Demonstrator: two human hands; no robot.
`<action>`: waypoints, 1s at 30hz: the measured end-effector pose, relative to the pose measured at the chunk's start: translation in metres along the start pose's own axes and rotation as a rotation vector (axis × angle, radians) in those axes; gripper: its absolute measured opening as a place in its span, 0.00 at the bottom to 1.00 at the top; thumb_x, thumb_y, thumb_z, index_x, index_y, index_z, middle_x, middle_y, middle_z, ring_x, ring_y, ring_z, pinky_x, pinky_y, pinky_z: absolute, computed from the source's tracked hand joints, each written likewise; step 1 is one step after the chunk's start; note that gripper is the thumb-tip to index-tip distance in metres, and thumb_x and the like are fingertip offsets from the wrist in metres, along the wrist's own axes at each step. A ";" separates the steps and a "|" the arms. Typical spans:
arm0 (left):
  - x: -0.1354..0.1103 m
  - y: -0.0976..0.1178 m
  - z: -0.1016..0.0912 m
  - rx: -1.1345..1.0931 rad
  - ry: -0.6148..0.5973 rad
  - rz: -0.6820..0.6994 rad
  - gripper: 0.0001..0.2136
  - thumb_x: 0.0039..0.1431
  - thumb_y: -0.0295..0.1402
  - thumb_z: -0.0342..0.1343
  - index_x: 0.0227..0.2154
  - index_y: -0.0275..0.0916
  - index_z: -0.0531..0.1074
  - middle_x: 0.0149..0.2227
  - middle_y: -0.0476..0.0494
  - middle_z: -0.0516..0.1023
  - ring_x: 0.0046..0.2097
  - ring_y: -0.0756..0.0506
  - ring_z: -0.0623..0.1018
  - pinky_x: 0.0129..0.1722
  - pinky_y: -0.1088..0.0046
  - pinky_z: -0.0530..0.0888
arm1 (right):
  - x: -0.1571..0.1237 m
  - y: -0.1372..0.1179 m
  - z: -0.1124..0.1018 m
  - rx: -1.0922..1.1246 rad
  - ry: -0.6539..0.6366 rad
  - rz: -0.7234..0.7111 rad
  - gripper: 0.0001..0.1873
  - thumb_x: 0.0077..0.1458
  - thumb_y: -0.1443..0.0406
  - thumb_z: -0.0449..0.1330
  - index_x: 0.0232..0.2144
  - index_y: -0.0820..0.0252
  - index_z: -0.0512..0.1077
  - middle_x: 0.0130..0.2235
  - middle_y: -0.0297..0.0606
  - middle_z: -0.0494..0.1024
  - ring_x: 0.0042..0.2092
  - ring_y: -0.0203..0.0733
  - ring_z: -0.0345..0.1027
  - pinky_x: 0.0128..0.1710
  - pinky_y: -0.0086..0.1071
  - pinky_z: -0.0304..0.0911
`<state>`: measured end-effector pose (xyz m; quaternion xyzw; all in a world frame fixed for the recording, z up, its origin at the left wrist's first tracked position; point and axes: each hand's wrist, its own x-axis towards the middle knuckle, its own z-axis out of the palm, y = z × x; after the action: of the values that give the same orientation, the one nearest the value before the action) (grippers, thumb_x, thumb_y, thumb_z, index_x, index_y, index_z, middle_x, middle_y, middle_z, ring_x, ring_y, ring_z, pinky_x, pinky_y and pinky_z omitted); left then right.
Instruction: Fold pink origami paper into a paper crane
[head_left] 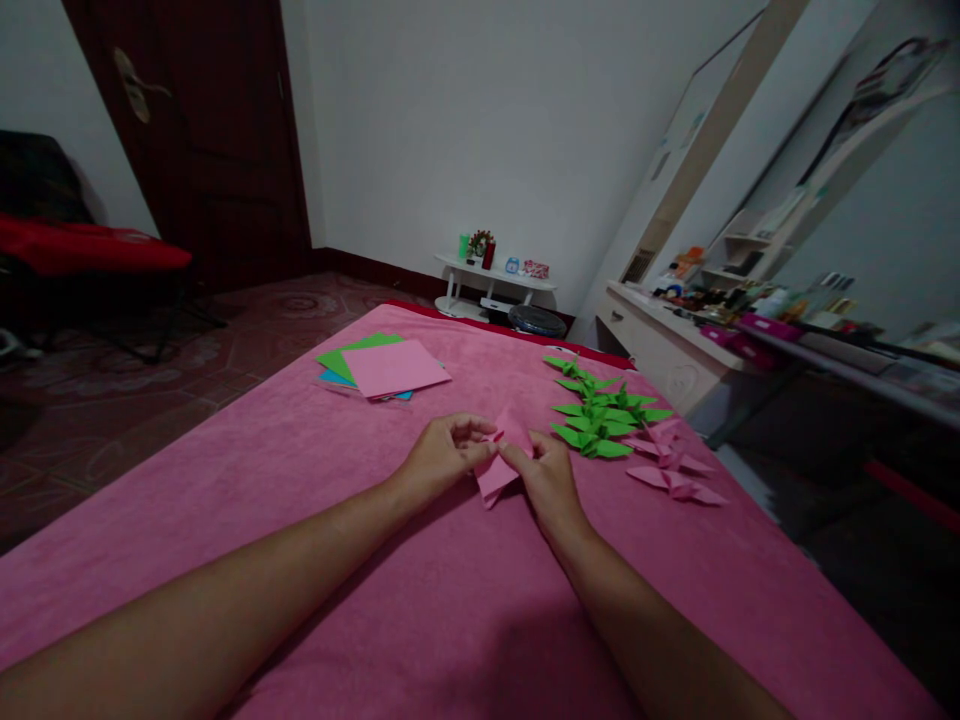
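A partly folded sheet of pink origami paper [495, 482] is held between both hands above the pink cloth. My left hand [444, 447] pinches its left side between thumb and fingers. On the other side my right hand [550, 477] grips the paper, its thumb pressing near the middle fold. To the right lie several green paper cranes [597, 420], crowded together. Pink paper cranes [679, 486] rest just nearer to me. A pile of square paper sheets [397, 368], with pink on top and green and blue below, is at the far left.
The pink cloth [315, 570] covers the surface under my arms. Beyond its far edge stands a low white shelf [495, 272] with small items. A dressing table [675, 345] crowded with bottles is at the right. A red-covered chair [90, 245] stands left, near a dark door [202, 140].
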<state>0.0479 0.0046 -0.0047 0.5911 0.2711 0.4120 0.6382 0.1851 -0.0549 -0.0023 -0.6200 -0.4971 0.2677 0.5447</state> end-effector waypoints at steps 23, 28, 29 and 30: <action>0.014 -0.016 -0.024 0.507 -0.126 0.089 0.09 0.44 0.27 0.56 0.30 0.33 0.77 0.25 0.45 0.76 0.25 0.51 0.71 0.23 0.78 0.63 | 0.016 0.000 -0.019 -0.543 -0.200 -0.369 0.06 0.41 0.70 0.63 0.27 0.58 0.75 0.29 0.35 0.75 0.31 0.38 0.66 0.30 0.29 0.58; 0.014 -0.018 -0.025 0.565 -0.169 0.127 0.10 0.45 0.28 0.56 0.32 0.34 0.78 0.25 0.46 0.77 0.25 0.51 0.71 0.24 0.78 0.64 | 0.018 0.003 -0.017 -0.558 -0.299 -0.495 0.11 0.48 0.72 0.58 0.33 0.55 0.77 0.33 0.38 0.76 0.35 0.40 0.67 0.36 0.32 0.59; 0.014 -0.018 -0.025 0.591 -0.165 0.136 0.10 0.46 0.28 0.56 0.32 0.35 0.79 0.25 0.46 0.77 0.25 0.51 0.71 0.24 0.78 0.64 | 0.018 0.004 -0.017 -0.556 -0.307 -0.502 0.11 0.49 0.72 0.58 0.33 0.55 0.77 0.33 0.38 0.77 0.36 0.40 0.68 0.37 0.32 0.60; 0.014 -0.018 -0.025 0.634 -0.158 0.156 0.10 0.46 0.29 0.56 0.32 0.36 0.79 0.25 0.46 0.77 0.25 0.51 0.71 0.24 0.78 0.64 | 0.019 0.006 -0.017 -0.553 -0.313 -0.504 0.11 0.49 0.71 0.58 0.33 0.55 0.77 0.33 0.38 0.77 0.36 0.40 0.68 0.37 0.32 0.60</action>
<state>0.0380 0.0305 -0.0238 0.8092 0.2897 0.3076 0.4082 0.2089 -0.0443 0.0008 -0.5534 -0.7639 0.0732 0.3237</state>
